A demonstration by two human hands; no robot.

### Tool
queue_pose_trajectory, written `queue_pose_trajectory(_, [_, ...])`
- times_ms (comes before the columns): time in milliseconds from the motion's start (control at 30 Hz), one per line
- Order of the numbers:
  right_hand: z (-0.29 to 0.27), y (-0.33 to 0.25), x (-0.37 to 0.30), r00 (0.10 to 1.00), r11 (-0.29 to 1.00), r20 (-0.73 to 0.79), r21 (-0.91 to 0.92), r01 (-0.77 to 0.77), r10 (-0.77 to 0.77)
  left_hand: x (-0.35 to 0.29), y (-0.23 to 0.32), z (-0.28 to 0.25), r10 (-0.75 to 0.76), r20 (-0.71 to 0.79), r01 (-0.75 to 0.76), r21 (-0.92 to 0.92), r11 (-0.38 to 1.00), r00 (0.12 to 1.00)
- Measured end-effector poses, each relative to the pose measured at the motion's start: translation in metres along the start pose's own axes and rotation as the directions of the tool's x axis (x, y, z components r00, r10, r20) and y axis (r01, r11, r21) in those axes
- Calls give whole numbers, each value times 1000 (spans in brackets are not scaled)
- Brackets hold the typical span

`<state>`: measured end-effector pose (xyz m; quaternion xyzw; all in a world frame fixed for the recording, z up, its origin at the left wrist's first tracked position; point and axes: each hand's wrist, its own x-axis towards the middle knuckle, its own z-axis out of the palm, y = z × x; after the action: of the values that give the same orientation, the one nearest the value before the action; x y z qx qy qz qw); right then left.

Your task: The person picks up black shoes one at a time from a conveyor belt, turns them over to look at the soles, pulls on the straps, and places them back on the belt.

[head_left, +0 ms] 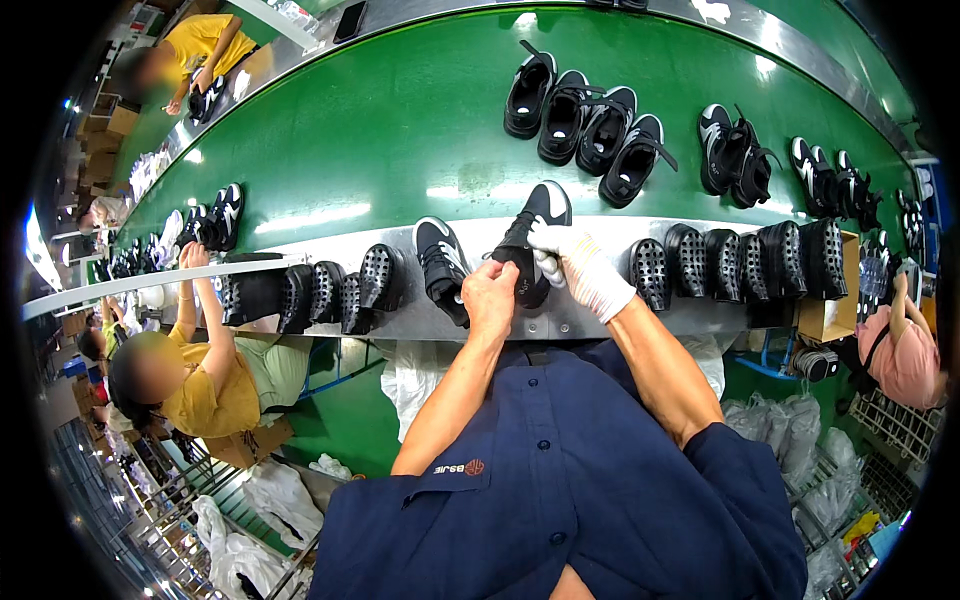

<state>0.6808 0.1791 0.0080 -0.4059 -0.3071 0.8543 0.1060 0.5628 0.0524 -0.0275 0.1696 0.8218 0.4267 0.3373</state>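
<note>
A black sports shoe with a grey-and-white toe (549, 203) lies on the metal edge of the bench before me, toe pointing away. My left hand (490, 297), bare, is closed in a pinch at the shoe's black collar. On the other side my right hand (590, 268), in a white knit glove, has its fingers bent round the shoe's side near the laces. Exactly what piece of the collar lies between the left fingertips is too small to make out. A matching shoe (440, 262) stands just left of my left hand, touched by neither hand.
Black studded, shoe-shaped blocks (687, 262) line the bench edge right, with more blocks (379, 278) left. Several black shoes (605, 130) stand on the green bench (400, 110). A cardboard box (828, 315) is at right. Co-workers in yellow (215, 385) and pink (895, 350) work nearby.
</note>
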Motion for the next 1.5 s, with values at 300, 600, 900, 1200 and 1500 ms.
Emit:
queue_pose_trajectory(300, [-2, 16, -13, 988, 925, -154, -378, -32, -29, -10, 1, 1, -185, 114, 216, -434, 875, 976])
queue_pose_trajectory(600, [-2, 32, -20, 977, 799, -80, -590, 115, -199, -7, -6, 4, -174, 144, 222, -464, 858, 974])
queue_pose_trajectory(900, [-11, 42, -17, 957, 679, -84, -723, 132, -276, -7, -7, 2, -150, 159, 207, -462, 862, 976])
queue_pose_trajectory(1200, [3, 27, -19, 977, 932, -189, -362, 24, -98, -12, -12, 6, -126, 111, 162, -429, 889, 986])
queue_pose_trajectory(1500, [1, 28, -21, 974, 955, -222, -296, -12, -57, -11, -2, 6, -181, 114, 214, -501, 839, 977])
